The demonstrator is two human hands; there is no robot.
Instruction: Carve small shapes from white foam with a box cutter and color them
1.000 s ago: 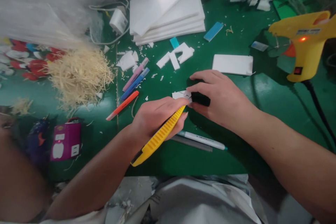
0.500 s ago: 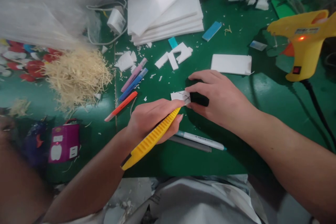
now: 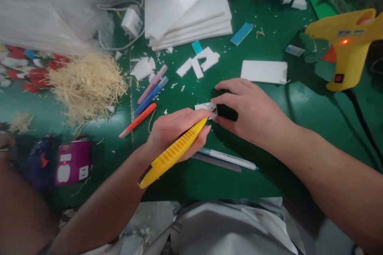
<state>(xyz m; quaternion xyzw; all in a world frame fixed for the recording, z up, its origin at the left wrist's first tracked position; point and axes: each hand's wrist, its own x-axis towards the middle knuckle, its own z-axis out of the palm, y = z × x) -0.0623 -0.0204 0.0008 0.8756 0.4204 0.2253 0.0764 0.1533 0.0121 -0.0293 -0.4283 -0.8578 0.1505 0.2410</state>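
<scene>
My left hand [image 3: 176, 129] is closed around a yellow utility knife [image 3: 175, 151], its front end pointing up and to the right. The knife's tip meets a small white foam board piece [image 3: 205, 106] marked with dark lines, lying on the green table [image 3: 185, 183]. My right hand [image 3: 247, 107] pinches the right end of that piece between thumb and fingertips. Just below the hands lie a white marker [image 3: 230, 158] and a dark grey stick [image 3: 218, 162].
A yellow glue gun [image 3: 347, 48] with a lit red light stands at right. Behind are stacked white boards [image 3: 188, 12], white scraps [image 3: 197, 63] and a white block [image 3: 264, 71]. Leftward lie markers [image 3: 152, 95], straw shreds [image 3: 89, 87] and a purple box [image 3: 73, 163]. Another person's arm [image 3: 20, 195] shows at far left.
My left hand and the knife have shifted slightly upward, and the knife's tip sits a little farther up on the white piece. My right hand stays in place.
</scene>
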